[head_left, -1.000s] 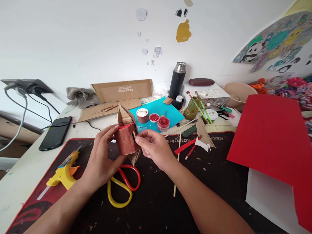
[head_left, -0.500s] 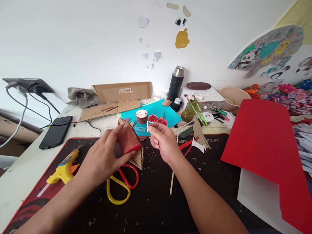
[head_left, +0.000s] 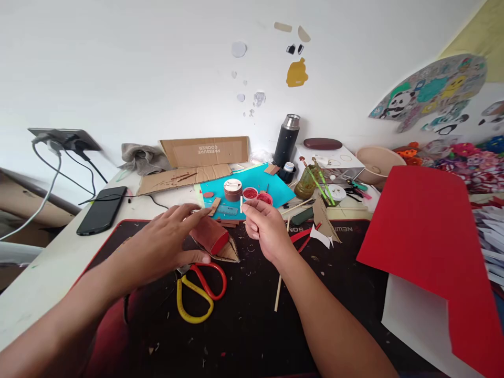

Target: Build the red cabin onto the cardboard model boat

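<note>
My left hand (head_left: 165, 236) is open, its fingers spread above and beside a red-painted cardboard piece (head_left: 208, 233) with a rounded body. That piece rests on a pointed bare cardboard base (head_left: 232, 253) on the black mat, partly hidden by the hand. My right hand (head_left: 265, 226) is closed in a pinch on a short pale stick (head_left: 241, 203), held upright over the mat's far edge. Below my left hand lie scissors (head_left: 195, 317) with one red and one yellow handle; their blades are mostly hidden.
Paint pots (head_left: 250, 193) stand on a blue sheet (head_left: 212, 181) beyond my hands. A long thin stick (head_left: 278, 294) lies near my right forearm. Red card (head_left: 425, 231) covers the right side. A phone (head_left: 102, 211), a black flask (head_left: 287, 142) and a brush jar (head_left: 306, 184) surround the mat.
My left hand has let go of the red-painted piece, which now sits lower on the mat. My left forearm has swung over the yellow glue gun, hiding it. The right hand keeps its pinch.
</note>
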Demonstrator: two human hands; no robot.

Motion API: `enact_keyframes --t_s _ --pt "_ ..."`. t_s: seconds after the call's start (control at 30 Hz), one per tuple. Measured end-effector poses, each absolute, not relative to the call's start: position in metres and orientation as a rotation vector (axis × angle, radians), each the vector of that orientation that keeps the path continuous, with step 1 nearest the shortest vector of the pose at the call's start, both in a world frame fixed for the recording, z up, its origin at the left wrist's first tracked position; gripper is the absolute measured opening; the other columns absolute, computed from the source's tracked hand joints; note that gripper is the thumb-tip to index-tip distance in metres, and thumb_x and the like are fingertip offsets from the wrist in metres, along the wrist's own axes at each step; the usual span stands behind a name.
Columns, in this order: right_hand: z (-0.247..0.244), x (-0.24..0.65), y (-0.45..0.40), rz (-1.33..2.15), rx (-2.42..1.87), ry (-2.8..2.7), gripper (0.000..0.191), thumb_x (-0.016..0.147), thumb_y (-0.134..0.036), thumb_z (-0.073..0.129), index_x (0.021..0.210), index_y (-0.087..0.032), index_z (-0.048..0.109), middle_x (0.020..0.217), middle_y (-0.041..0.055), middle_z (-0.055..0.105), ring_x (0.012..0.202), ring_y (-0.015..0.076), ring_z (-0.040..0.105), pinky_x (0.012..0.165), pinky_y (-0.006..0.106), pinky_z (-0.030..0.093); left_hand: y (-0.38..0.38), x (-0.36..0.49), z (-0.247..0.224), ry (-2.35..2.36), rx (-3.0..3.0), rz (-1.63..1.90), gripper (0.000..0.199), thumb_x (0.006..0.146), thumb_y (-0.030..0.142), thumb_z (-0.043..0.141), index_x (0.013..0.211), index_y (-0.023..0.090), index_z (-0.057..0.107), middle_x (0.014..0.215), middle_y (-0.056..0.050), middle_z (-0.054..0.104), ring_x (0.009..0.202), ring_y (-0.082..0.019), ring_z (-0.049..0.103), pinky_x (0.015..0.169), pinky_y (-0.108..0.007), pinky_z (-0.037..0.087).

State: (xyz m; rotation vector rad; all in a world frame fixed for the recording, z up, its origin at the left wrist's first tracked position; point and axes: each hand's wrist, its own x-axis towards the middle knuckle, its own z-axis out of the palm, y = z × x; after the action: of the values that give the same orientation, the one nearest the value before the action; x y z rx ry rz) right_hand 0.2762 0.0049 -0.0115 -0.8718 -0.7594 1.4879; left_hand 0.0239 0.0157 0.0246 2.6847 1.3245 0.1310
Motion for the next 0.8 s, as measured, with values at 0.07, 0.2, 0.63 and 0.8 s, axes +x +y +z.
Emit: enact_keyframes --t_s 0.07,0.2,0.63,0.8 --pt "-0.012 0.275 0.005 1.489 -0.876 -0.754 0.031 0.074 -0.040 0.089 0.085 -0.020 0.068 0.049 -0.0117 0.045 0.043 0.0059 0.032 0.042 0.022 0.018 0.029 0.014 0.026 1.095 2.707 0.110 0.088 0.096 0.052 0.073 0.174 0.041 0.034 0.179 -0.009 0.042 0.158 -0.042 0.046 0.121 -0.058 0.048" --pt "-0.014 0.275 0.005 1.489 -0.887 -0.762 0.032 0.073 -0.041 0.090 0.085 -0.020 0.069 0.050 -0.0116 0.044 0.043 0.0062 0.031 0.042 0.021 0.017 0.051 0.009 0.022 0.876 2.707 0.011 0.085 0.095 0.016 0.059 0.173 0.042 0.036 0.182 0.000 0.037 0.166 -0.032 0.035 0.130 -0.052 0.039" --pt "-0.011 0.276 0.002 1.476 -0.890 -0.754 0.031 0.076 -0.042 0.090 0.087 -0.019 0.071 0.049 -0.0117 0.044 0.043 0.0061 0.030 0.043 0.021 0.020 0.054 0.016 0.043 1.207 2.373 0.185 0.066 0.080 0.036 0.072 0.146 0.030 0.070 0.131 -0.010 0.079 0.111 -0.036 0.076 0.092 -0.044 0.063" --pt "-0.009 0.276 0.002 1.376 -0.884 -0.771 0.032 0.078 -0.043 0.090 0.088 -0.020 0.071 0.050 -0.0119 0.042 0.042 0.0061 0.030 0.042 0.021 0.020 0.049 0.013 0.033 1.355 2.179 0.361 0.075 0.078 0.062 0.080 0.145 0.030 0.071 0.127 -0.011 0.081 0.104 -0.038 0.079 0.089 -0.047 0.065"
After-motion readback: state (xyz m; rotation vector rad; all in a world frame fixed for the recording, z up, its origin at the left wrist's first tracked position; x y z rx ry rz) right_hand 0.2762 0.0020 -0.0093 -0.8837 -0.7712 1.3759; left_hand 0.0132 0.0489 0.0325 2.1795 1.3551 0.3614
